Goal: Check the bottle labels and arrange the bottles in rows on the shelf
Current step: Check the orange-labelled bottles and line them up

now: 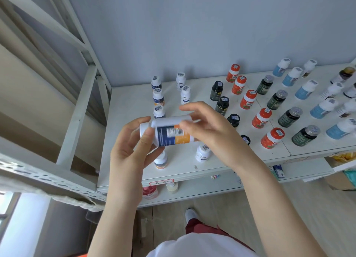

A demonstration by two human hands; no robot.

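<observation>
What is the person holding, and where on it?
A white bottle, lying sideways: the left hand grips its cap end, the right hand its base end.

You hold the white bottle (173,133) sideways above the shelf (131,110), cap to your left, barcode on its navy-and-orange label facing you. Behind it, matching bottles (158,97) stand upright in a row.

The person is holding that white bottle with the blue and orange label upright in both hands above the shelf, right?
Not upright: the head view shows the white bottle lying sideways, cap toward the left hand. The rest holds: the right hand grips it too, above the shelf.
</observation>
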